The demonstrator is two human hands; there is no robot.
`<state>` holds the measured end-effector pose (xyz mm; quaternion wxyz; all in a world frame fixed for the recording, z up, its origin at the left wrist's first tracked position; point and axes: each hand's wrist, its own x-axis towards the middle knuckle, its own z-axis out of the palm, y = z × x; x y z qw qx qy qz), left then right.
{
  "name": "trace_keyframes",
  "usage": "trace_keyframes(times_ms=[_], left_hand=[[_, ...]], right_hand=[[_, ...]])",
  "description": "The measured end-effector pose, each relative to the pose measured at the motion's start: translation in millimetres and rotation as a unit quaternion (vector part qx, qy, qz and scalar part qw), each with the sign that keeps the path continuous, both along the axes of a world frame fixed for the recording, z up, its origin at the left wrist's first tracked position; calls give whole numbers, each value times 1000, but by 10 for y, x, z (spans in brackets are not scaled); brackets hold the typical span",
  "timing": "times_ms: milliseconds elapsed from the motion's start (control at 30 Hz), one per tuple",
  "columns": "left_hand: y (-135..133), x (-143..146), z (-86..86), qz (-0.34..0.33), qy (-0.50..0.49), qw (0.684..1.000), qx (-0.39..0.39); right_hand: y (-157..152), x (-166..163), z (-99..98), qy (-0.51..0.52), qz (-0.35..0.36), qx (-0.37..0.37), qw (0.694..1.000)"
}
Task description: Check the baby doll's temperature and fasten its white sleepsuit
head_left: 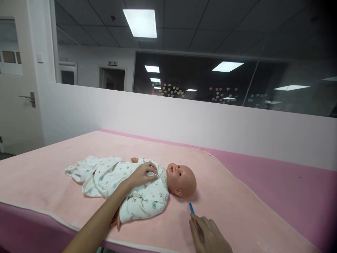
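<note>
A baby doll (pixel 182 180) lies on its back, its head to the right, in a white printed romper (pixel 154 203). My left hand (pixel 145 174) rests on the doll's chest with curled fingers. They close on a thin white stick-like thing (pixel 153 173) by the collar; whether it is a tie of the clothing or a separate piece I cannot tell. Below the doll's head, my right hand (pixel 209 233) pinches a slim blue stick-like object (pixel 191 208). Only its blue end sticks out past the fingertips; the rest is hidden in the hand.
A pale pink mat (pixel 52 168) lies over a darker pink padded surface (pixel 297 179). Behind it runs a low white wall (pixel 184 119) with a large window (pixel 195 77) above. At the far left stands a door (pixel 15 102) with a metal handle.
</note>
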<state>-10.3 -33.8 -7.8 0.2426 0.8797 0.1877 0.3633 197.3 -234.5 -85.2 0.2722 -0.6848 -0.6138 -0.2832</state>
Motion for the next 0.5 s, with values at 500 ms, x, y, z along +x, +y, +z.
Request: trace_keyframes(times_ms=[500], left_hand=[[-59,0,3,46,51,994,90]], right_hand=[[111,37,30,-57,-2,-18,998]])
